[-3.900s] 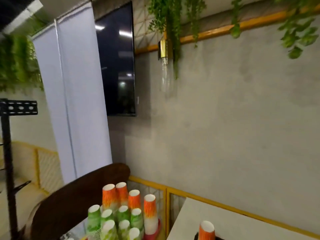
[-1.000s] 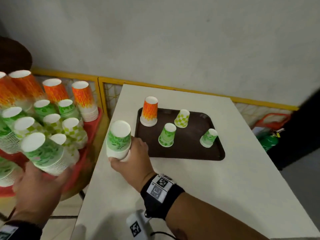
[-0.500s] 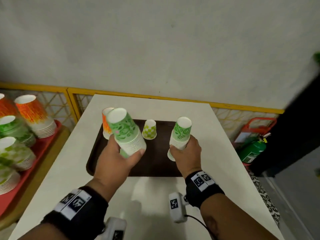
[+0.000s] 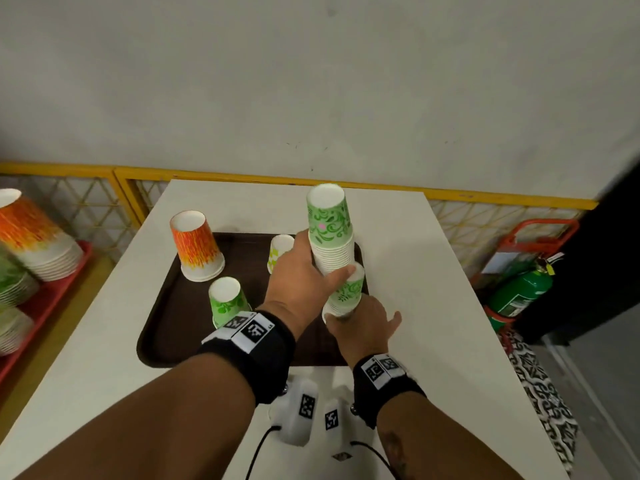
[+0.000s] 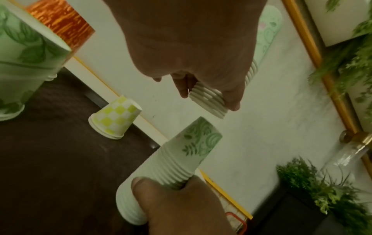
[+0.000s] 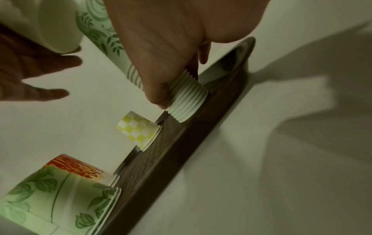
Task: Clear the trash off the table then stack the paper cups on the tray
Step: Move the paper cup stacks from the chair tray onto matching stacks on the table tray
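A brown tray [image 4: 162, 327] lies on the white table [image 4: 433, 306]. My left hand [image 4: 311, 268] grips an upside-down stack of green swirl cups [image 4: 329, 230] and holds it just above a second green stack [image 4: 348, 292]. My right hand [image 4: 356, 320] grips that lower stack at the tray's right edge. In the left wrist view the upper stack's rims [image 5: 209, 101] hang a short gap above the lower stack [image 5: 181, 159]. On the tray stand an orange cup stack [image 4: 197, 247], a yellow-checked cup [image 4: 278, 251] and a green leaf cup [image 4: 227, 299], all upside down.
A red tray [image 4: 74, 268] with several more cup stacks sits to the left, below table height. A yellow mesh railing [image 4: 242, 181] runs behind the table against the grey wall. A green fire extinguisher [image 4: 519, 296] stands on the floor at the right.
My left hand has carried its green stack rightward and up, from over the tray's left side to just above the stack in my right hand. The right hand has stayed at the tray's right edge.
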Available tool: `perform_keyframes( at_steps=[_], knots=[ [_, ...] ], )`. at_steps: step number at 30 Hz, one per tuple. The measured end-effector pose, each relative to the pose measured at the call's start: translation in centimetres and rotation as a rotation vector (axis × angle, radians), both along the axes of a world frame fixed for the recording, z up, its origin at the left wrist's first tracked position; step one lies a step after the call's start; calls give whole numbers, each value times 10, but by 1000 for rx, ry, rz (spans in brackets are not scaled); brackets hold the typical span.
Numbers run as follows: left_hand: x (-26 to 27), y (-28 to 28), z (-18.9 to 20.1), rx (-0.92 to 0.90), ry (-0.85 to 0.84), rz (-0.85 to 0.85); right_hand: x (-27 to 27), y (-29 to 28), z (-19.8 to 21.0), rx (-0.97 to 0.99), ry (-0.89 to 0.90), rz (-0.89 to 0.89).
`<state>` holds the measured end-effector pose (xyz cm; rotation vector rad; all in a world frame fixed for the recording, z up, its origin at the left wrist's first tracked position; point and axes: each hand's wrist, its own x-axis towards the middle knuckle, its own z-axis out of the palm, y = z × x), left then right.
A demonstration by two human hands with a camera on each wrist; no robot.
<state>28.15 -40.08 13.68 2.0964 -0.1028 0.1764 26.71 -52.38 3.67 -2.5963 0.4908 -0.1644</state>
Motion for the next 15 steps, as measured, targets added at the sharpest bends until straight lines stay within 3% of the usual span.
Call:
perform_keyframes(
  at_steps=[5, 10, 15],
  knots=[
    [10, -19, -22, 19, 46, -36, 4, 0, -10, 36, 11, -11],
    [8, -22, -46, 152, 105, -129, 1, 0, -10, 56, -15, -1],
    [7, -23, -57, 83, 184, -141, 2, 2, -9, 51, 6, -18]
  ],
)
